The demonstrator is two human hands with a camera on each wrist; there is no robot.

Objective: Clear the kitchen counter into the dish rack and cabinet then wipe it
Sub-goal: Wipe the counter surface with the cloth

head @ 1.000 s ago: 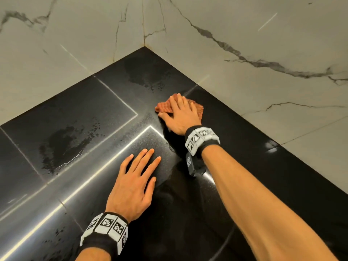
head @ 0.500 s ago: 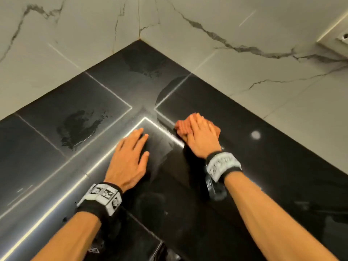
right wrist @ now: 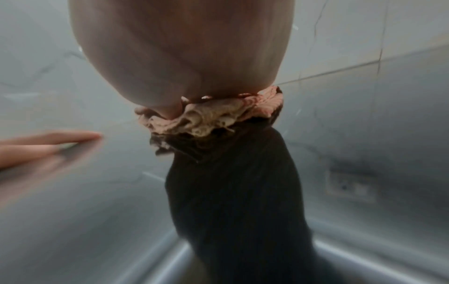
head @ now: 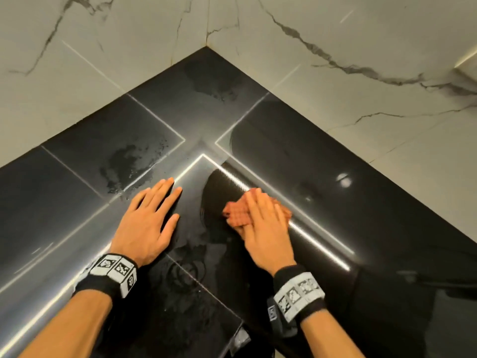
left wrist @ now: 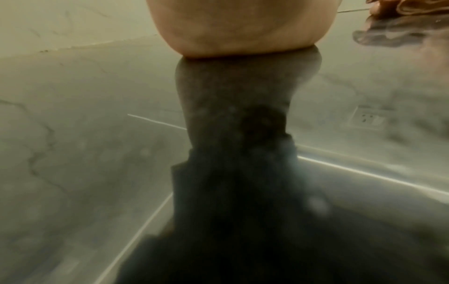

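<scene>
A folded orange checked cloth (head: 238, 211) lies on the glossy black counter (head: 335, 218), near the middle of the head view. My right hand (head: 263, 223) presses flat on it with straight fingers; the cloth sticks out to the left of the fingers. In the right wrist view the crumpled cloth (right wrist: 213, 115) shows under the heel of my palm. My left hand (head: 147, 218) rests flat on the counter, fingers spread, a short way left of the cloth. The left wrist view is mostly the heel of that hand (left wrist: 243, 28) and its reflection.
Wet smears (head: 129, 161) mark the counter's left tile, and another wet patch (head: 214, 83) lies near the back corner. White marble walls (head: 361, 47) meet at that corner. The counter's front inner edge (head: 240, 334) sits between my wrists.
My right hand has dragged the cloth from near the back corner toward me across the counter. The left hand has stayed flat on the counter.
</scene>
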